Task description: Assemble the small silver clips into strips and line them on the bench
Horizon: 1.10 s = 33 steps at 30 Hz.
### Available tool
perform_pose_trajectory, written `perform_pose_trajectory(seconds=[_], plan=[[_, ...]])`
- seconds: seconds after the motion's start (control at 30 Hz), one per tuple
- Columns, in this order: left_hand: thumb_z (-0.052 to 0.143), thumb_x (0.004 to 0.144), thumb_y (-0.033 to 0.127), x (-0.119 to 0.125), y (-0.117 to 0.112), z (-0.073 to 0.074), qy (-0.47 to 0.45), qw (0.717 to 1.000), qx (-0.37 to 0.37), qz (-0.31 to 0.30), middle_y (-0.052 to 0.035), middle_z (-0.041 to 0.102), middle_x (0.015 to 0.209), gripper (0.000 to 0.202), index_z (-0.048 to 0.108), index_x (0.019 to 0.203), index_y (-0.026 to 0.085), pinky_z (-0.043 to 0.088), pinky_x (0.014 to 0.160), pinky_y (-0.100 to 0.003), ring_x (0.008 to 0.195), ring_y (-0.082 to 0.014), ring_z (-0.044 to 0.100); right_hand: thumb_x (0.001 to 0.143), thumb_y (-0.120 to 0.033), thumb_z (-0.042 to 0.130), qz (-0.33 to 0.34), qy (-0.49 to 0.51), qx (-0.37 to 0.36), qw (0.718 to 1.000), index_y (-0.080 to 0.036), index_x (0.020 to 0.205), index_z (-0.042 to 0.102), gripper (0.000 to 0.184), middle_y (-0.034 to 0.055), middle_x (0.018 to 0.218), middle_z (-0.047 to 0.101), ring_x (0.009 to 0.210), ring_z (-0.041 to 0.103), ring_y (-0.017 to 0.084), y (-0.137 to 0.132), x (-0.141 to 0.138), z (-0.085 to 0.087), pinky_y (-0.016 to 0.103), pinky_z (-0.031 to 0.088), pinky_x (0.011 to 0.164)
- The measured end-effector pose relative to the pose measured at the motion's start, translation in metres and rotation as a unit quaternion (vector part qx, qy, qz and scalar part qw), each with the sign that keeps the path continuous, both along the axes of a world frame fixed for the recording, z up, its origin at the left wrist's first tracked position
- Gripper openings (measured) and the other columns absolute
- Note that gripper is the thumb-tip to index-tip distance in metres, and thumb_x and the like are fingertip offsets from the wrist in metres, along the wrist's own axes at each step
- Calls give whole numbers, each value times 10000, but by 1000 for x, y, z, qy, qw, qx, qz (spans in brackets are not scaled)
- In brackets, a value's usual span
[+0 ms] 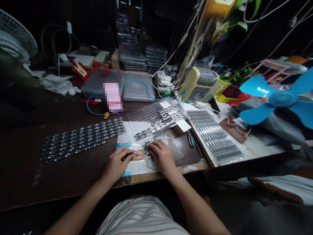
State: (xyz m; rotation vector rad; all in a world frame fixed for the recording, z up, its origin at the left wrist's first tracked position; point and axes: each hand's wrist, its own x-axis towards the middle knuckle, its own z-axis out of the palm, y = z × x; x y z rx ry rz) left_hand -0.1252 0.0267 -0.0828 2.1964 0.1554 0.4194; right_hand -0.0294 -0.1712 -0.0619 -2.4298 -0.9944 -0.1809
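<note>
My left hand [118,163] is closed in a pinch around a small dark part at the left end of a tan block [139,155]. That block carries small dark pieces on its top. Just to the right lies a pile of small shiny metal parts [147,147] on clear plastic. The fingers of my right hand [163,156] are bent together into this pile, and whatever is between their tips is hidden. Beneath both hands is a white sheet [135,168] with blue patches. Beyond them, a clear ribbed tray [144,112] holds rows of dark strips with shiny parts.
Rows of dark strips [83,138] lie at left. A filled ribbed tray [214,135] rests on the right-hand surface, near a blue fan [282,98]. Farther back are stacked clear trays [132,57], a yellow machine [199,85] and a blue cable [91,112].
</note>
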Motion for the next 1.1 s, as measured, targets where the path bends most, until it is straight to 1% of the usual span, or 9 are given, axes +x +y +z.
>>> perform_pose_trajectory(seconds=[0.07, 0.13, 0.23, 0.43, 0.63, 0.73, 0.87, 0.97, 1.1], plan=[[571, 840, 274, 0, 0, -1, -3, 1000, 1, -8, -27, 667, 888, 176, 716, 930, 231, 502, 698, -251, 815, -160, 629, 820, -241, 676, -5, -23, -40, 999, -255, 1127, 626, 311, 80, 1108, 626, 983, 539, 240, -1, -1, -2, 358, 418, 794], [568, 843, 281, 0, 0, -1, -3, 1000, -2, -10, -29, 664, 891, 180, 713, 936, 230, 503, 677, -247, 809, -160, 626, 830, -250, 670, -9, -29, -50, 998, -249, 1073, 652, 244, 74, 1022, 638, 932, 544, 224, 0, -2, -6, 340, 406, 766], [565, 844, 275, 0, 1, -2, -2, 1000, 1, -6, -28, 665, 885, 176, 712, 928, 230, 505, 682, -250, 802, -159, 627, 869, -247, 623, -19, -25, -18, 999, -236, 917, 688, 81, 48, 883, 644, 844, 555, 189, 3, -2, -11, 312, 389, 732], [568, 845, 277, -1, 0, 1, 7, 1000, 4, -4, -29, 676, 884, 167, 714, 911, 230, 511, 675, -250, 813, -165, 641, 868, -185, 577, -31, -10, 47, 998, -232, 953, 686, 146, 49, 902, 652, 852, 570, 189, 4, -1, -9, 310, 408, 756], [575, 840, 294, -1, 0, 4, 4, 1000, -1, -7, -37, 676, 899, 166, 714, 904, 229, 522, 680, -255, 845, -177, 642, 775, -65, 560, -20, 64, 110, 992, -209, 851, 653, 187, 16, 823, 672, 807, 604, 172, 6, -3, 1, 277, 443, 758], [569, 845, 296, -1, 1, 3, 5, 1000, 11, -9, -41, 672, 918, 174, 711, 915, 225, 521, 715, -268, 855, -180, 639, 827, -90, 549, -13, 86, 107, 991, -215, 906, 647, 177, 10, 851, 698, 788, 629, 157, 6, -2, 7, 254, 439, 741], [571, 846, 297, -1, 2, 2, 4, 1000, 21, -11, -42, 674, 919, 171, 706, 916, 219, 519, 746, -283, 859, -183, 641, 895, -171, 542, -33, 57, 51, 997, -224, 995, 627, 142, 17, 830, 699, 762, 629, 154, 8, -5, 13, 269, 402, 751], [572, 846, 294, -1, 2, 2, 1, 1000, 16, -12, -43, 678, 914, 167, 703, 915, 217, 524, 735, -278, 850, -181, 644, 879, -187, 585, -22, 37, 33, 999, -219, 906, 628, 60, 12, 833, 687, 794, 609, 153, 18, -13, 9, 283, 374, 769], [574, 843, 301, -1, 2, 3, -5, 1000, 8, -11, -44, 682, 906, 165, 705, 905, 221, 532, 716, -270, 847, -182, 647, 829, -257, 678, 26, 20, 57, 998, -247, 816, 666, 20, -2, 901, 697, 926, 565, 174, 34, -20, -2, 315, 339, 805]])
